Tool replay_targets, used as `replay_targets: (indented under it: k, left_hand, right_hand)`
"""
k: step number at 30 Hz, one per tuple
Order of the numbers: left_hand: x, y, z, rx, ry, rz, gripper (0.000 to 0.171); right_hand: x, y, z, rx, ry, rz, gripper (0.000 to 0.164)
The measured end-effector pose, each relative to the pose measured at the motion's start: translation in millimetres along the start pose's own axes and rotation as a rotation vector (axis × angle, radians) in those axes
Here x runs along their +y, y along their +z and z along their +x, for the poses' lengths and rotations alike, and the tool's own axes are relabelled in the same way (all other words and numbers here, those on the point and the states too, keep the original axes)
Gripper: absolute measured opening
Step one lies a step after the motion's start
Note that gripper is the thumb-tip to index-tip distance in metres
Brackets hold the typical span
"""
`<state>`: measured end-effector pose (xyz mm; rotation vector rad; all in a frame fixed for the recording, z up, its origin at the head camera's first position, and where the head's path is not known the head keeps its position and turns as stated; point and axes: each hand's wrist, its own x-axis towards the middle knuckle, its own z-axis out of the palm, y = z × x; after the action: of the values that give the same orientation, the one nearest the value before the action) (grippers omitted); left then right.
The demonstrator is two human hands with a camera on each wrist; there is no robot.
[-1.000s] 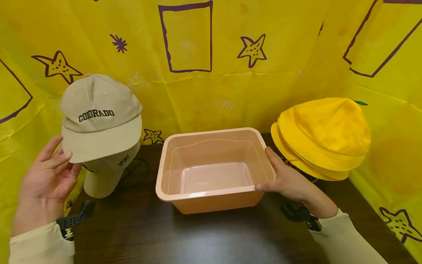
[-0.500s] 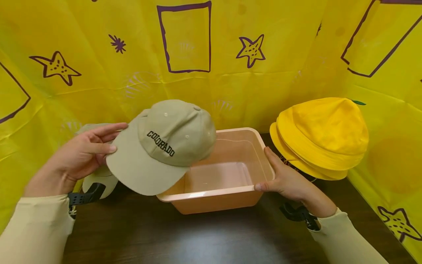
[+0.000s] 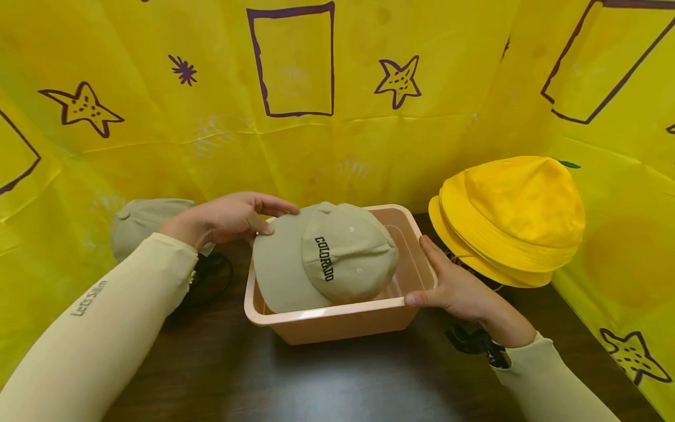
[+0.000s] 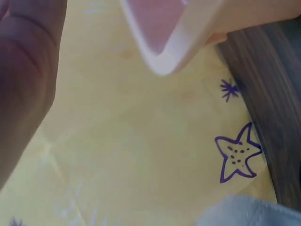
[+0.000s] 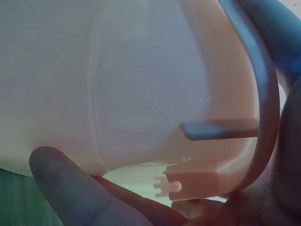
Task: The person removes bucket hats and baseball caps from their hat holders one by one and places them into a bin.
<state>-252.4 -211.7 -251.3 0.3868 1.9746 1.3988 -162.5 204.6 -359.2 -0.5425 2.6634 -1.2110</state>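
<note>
A beige baseball cap (image 3: 350, 252) lettered COLORADO lies tilted in the pink plastic basin (image 3: 343, 325), its brim toward the left end. My left hand (image 3: 232, 217) pinches the brim at its back edge, thumb on top; the lower fingers are hidden behind the cap. With thumb and fingers over the right rim, my right hand (image 3: 459, 290) holds the basin. The right wrist view shows fingers (image 5: 70, 188) along the basin's outer wall (image 5: 141, 70). In the left wrist view a basin corner (image 4: 164, 63) appears beside part of the left hand (image 4: 28, 70).
Another beige cap (image 3: 150, 217) stands at the left, partly behind my left forearm, near a black wire loop (image 3: 229, 278). Stacked yellow bucket hats (image 3: 522, 211) stand at the right. Yellow patterned cloth (image 3: 295, 158) hangs behind the dark wooden table (image 3: 337, 387).
My left hand has carried the COLORADO cap from above the left-hand cap rightward and down into the basin, turning its brim to the left. The right hand has kept its hold.
</note>
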Motion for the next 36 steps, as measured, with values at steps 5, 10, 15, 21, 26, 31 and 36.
replay_targets:
  k: [5, 10, 15, 21, 26, 31, 36]
  left_hand:
    - [-2.8, 11.2, 29.9, -0.064, -0.079, 0.072, 0.056]
    - [-5.3, 21.1, 50.1, -0.103, -0.13, 0.199, 0.055]
    - [0.4, 36.8, 61.5, -0.064, -0.093, 0.665, 0.055]
    - [11.9, 72.5, 69.4, -0.134, -0.041, 0.994, 0.044]
    - [-2.4, 115.6, 84.6, -0.287, -0.049, 1.09, 0.053]
    - [-24.2, 138.7, 104.0, -0.346, -0.126, 1.219, 0.066]
    - [-38.9, 147.7, 118.9, -0.388, -0.197, 1.284, 0.066]
  right_hand:
    - [1, 1, 0, -0.009, -0.004, 0.048, 0.123]
    - [2, 1, 1, -0.009, -0.004, 0.052, 0.124]
    - [3, 1, 1, -0.004, -0.003, 0.046, 0.124]
    - [4, 1, 1, -0.004, 0.004, 0.051, 0.125]
    - [4, 0, 2, -0.003, 0.016, 0.05, 0.125]
    - [5, 1, 3, -0.002, 0.017, 0.049, 0.125]
    - [5, 3, 3, -0.001, 0.018, 0.055, 0.125]
